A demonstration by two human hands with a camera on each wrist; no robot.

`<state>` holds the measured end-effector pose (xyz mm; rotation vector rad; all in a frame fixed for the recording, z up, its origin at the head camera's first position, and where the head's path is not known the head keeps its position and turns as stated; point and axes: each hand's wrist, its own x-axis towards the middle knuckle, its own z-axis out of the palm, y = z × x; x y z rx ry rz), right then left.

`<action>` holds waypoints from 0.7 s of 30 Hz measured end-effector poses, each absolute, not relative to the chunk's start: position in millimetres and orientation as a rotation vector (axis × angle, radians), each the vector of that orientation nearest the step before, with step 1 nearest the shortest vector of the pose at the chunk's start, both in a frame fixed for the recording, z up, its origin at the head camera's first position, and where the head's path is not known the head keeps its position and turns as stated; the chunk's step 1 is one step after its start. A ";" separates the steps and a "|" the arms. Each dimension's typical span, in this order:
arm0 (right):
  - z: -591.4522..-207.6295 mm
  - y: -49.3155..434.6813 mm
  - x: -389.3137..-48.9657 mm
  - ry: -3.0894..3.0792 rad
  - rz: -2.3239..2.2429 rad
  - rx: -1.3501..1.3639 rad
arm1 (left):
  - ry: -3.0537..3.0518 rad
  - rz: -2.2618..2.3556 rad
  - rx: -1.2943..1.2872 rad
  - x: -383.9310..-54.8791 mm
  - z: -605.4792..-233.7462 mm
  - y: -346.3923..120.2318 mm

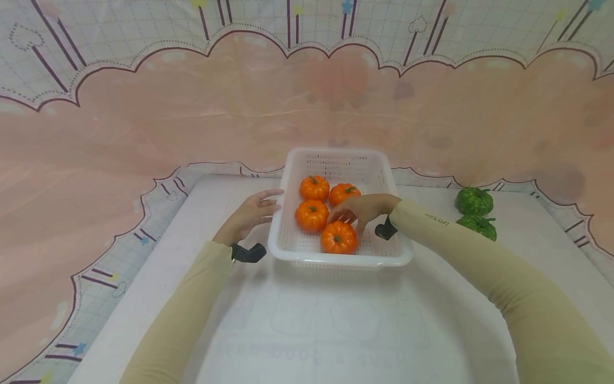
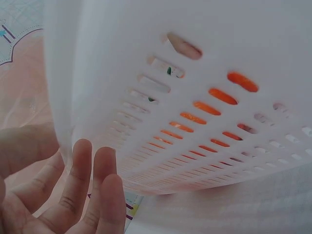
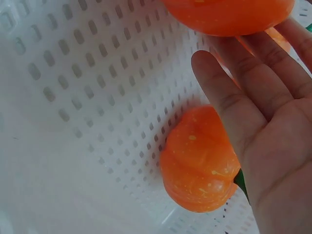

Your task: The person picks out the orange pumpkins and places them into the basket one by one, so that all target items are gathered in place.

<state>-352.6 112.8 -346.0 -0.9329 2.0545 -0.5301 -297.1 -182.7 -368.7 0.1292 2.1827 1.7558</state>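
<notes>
A white plastic basket (image 1: 340, 260) holds several orange pumpkins, among them one at the back left (image 1: 314, 188) and one at the back right (image 1: 344, 192). My right hand (image 1: 362, 209) reaches in over the right side and holds the front pumpkin (image 1: 339, 238), its thumb on the right and its fingers behind. In the right wrist view this pumpkin (image 3: 229, 17) covers some fingertips, and another pumpkin (image 3: 200, 161) lies below the little finger. My left hand (image 1: 251, 213) is at the basket's left rim, fingers extended and fingertips right by the wall (image 2: 204, 29).
Two green pumpkins stand on the white table (image 1: 312, 330) right of the basket, one behind (image 1: 474, 201) and one in front (image 1: 479, 226), partly covered by the right sleeve. A patterned cloth (image 1: 240, 112) hangs behind the table.
</notes>
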 end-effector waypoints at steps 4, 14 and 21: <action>-346.4 112.4 -351.6 2.058 -0.520 -0.923 | 2.184 1.757 0.125 -297.3 -369.6 -182.7; -351.9 112.0 -349.4 2.021 -0.537 -0.952 | 2.169 1.770 0.167 -296.7 -373.8 -184.2; -356.3 111.2 -352.3 2.026 -0.538 -0.950 | 2.187 1.762 0.179 -296.8 -372.9 -184.4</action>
